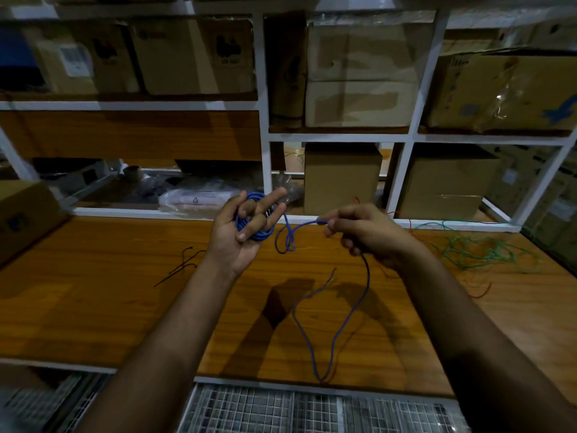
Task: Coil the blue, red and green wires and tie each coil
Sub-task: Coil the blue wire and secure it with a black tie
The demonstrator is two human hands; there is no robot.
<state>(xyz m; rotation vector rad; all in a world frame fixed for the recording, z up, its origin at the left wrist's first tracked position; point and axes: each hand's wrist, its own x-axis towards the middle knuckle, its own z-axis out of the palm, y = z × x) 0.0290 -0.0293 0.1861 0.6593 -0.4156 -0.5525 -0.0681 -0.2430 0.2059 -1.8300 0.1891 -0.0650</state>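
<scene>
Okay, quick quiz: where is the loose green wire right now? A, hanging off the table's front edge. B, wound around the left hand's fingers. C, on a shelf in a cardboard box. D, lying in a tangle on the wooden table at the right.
D: the thin green wire lies tangled on the wooden table, right of the right hand; the left hand holds the blue wire coil.

Left hand (240,232) holding blue wire (335,332) coil, right hand (362,232) pinching its strand

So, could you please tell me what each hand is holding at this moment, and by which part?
The left hand holds the thin blue wire by its coiled part, looped around its fingers. The right hand pinches the uncoiled stretch beside the coil.
</scene>
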